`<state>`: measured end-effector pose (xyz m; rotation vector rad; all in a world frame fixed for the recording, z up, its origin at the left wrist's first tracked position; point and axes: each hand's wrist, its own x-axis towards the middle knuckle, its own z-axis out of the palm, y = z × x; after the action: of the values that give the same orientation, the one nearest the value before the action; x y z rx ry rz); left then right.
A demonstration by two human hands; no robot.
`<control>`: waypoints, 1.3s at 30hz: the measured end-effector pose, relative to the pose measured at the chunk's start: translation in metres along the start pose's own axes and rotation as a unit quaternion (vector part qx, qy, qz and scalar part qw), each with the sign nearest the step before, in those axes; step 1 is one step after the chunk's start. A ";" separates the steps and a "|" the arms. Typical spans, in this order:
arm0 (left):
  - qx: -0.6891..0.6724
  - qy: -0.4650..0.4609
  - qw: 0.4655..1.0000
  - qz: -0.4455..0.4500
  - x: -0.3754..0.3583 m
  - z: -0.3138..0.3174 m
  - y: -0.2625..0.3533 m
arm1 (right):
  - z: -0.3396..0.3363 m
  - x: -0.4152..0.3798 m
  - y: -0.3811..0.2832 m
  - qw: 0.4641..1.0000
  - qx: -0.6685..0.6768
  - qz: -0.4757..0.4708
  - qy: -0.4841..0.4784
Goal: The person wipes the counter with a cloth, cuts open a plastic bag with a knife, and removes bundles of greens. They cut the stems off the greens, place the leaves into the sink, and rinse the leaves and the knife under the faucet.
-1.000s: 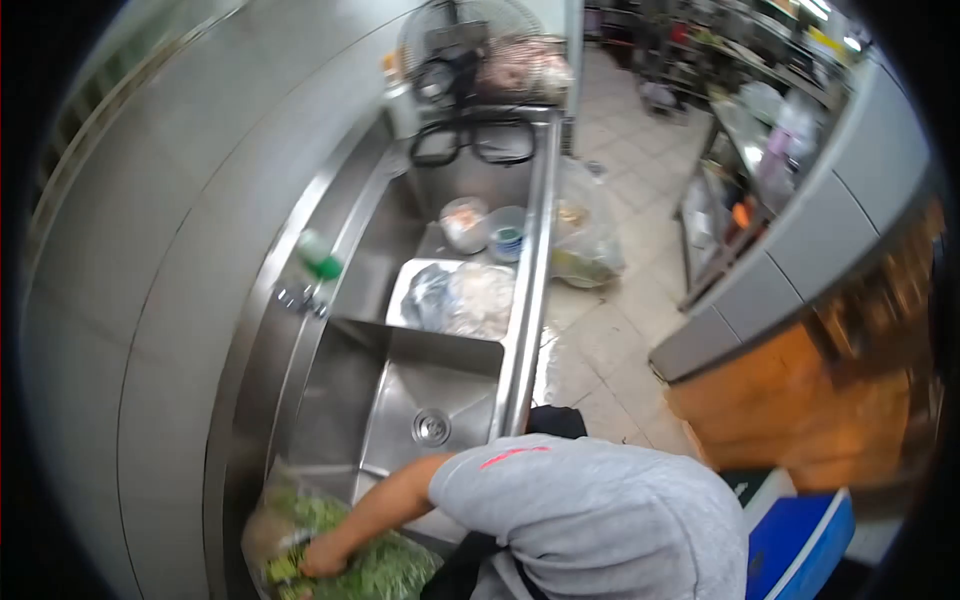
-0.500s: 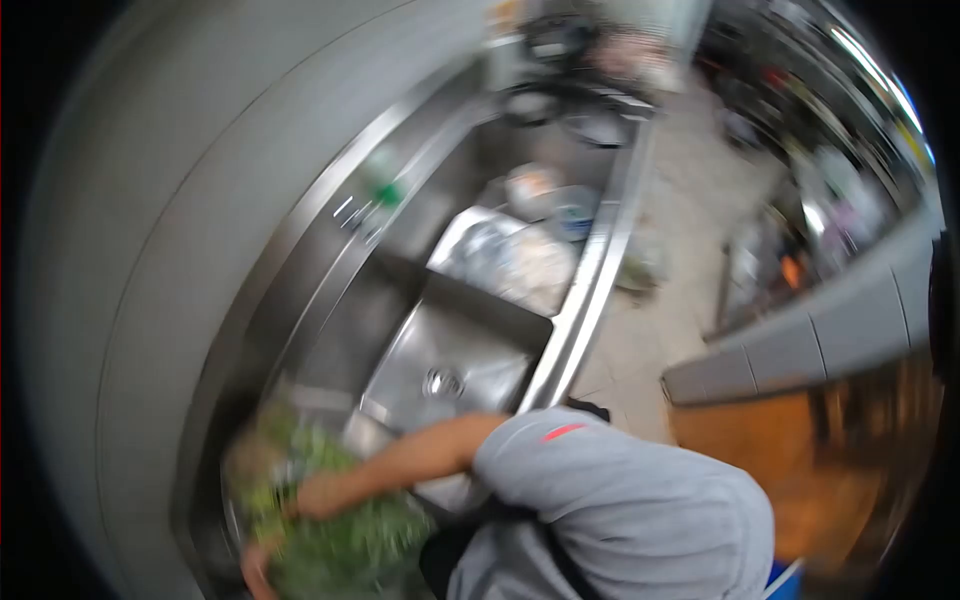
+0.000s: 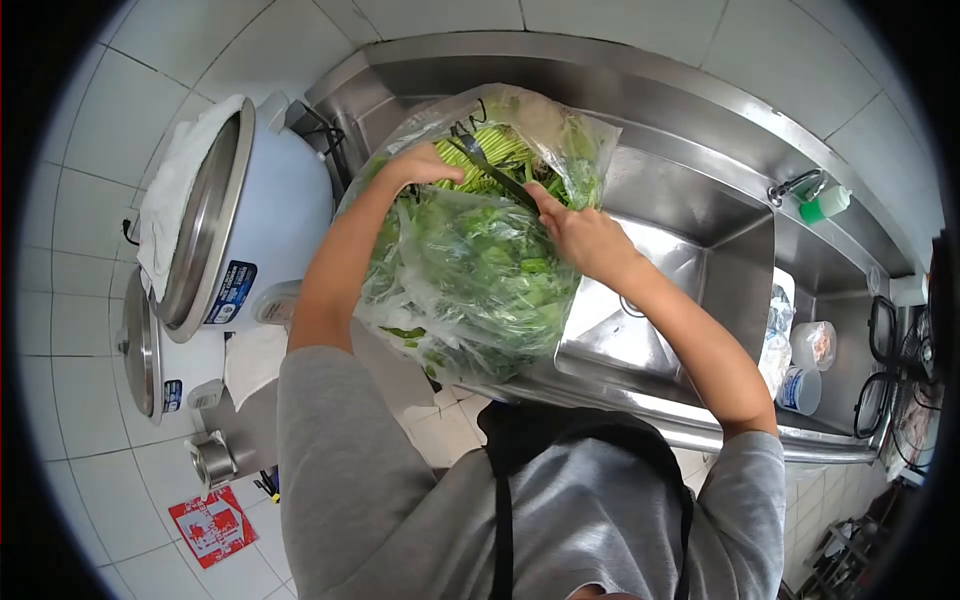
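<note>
A large clear plastic bag (image 3: pixel 400 270) full of leafy greens (image 3: pixel 490 260) lies at the left end of the steel sink. Its upper part is open, baring a bundle of pale green stalks (image 3: pixel 485 150). My left hand (image 3: pixel 422 167) is closed at the left of this opening, thumb over the stalks; some fingers are hidden. My right hand (image 3: pixel 585 235) grips a long dark knife-like tool (image 3: pixel 500 175), which slants up and left across the stalks.
The sink basin (image 3: pixel 650 290) is right of the bag, with a faucet (image 3: pixel 797 187) and green-and-white bottle (image 3: pixel 826 204) behind. Tubs (image 3: pixel 802 388) stand farther right. At left are a large lidded pot (image 3: pixel 275 210) and a smaller one (image 3: pixel 185 350).
My view has swung round to face the bag and sink squarely. Both hands remain at the greens, and the dark tool now shows clearly in my right hand.
</note>
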<state>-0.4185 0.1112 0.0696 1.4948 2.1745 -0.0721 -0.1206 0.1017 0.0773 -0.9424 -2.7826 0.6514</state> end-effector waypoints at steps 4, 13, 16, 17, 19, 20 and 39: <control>-0.032 0.016 0.999 0.003 0.000 0.003 -0.004 | 0.026 0.016 -0.003 0.999 -0.013 -0.007 0.049; 0.021 0.072 0.996 -0.042 -0.014 0.009 0.002 | 0.045 0.036 0.005 0.998 -0.021 -0.021 0.055; -0.013 0.053 0.997 -0.054 -0.010 0.009 0.004 | 0.034 0.046 -0.004 0.998 -0.032 0.027 -0.057; -0.070 0.072 0.995 -0.017 -0.013 0.013 0.004 | 0.050 0.062 -0.004 0.999 -0.034 0.015 -0.036; -0.076 0.069 0.995 -0.015 -0.006 0.009 -0.001 | 0.046 0.081 -0.006 0.998 -0.052 -0.006 -0.034; -0.085 0.051 0.995 -0.024 -0.009 0.014 -0.005 | 0.042 0.070 -0.006 0.998 -0.047 -0.001 -0.035; -0.196 -0.205 0.957 -0.052 0.006 -0.016 -0.021 | -0.003 0.091 0.023 0.986 -0.096 -0.046 -0.129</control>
<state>-0.4444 0.1129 0.0764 1.0360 1.7991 0.0144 -0.1798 0.1740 0.0693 -0.8043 -3.1449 0.5350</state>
